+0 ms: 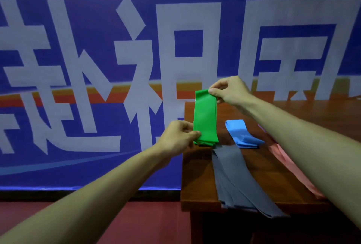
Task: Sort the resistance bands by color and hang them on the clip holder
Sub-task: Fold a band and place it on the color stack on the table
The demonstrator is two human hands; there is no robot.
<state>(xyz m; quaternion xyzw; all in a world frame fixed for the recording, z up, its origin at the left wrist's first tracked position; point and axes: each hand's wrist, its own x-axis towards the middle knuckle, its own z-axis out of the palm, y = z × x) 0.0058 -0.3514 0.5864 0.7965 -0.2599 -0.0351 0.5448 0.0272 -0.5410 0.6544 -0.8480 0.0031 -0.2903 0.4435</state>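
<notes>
While both hands pinch it, the green resistance band [205,117] hangs stretched upright above the far left corner of the wooden table [197,175]: the right hand [227,89] grips its top edge, the left hand [178,136] its lower edge. On the tabletop lie a folded blue band [241,134], grey bands [234,177] draped over the near edge, and a pink band [293,167] partly hidden under the right forearm

It looked like a gym or event hall: a big blue banner with white characters [97,58] filled the frame, above a dark red floor [136,222] at the bottom.
</notes>
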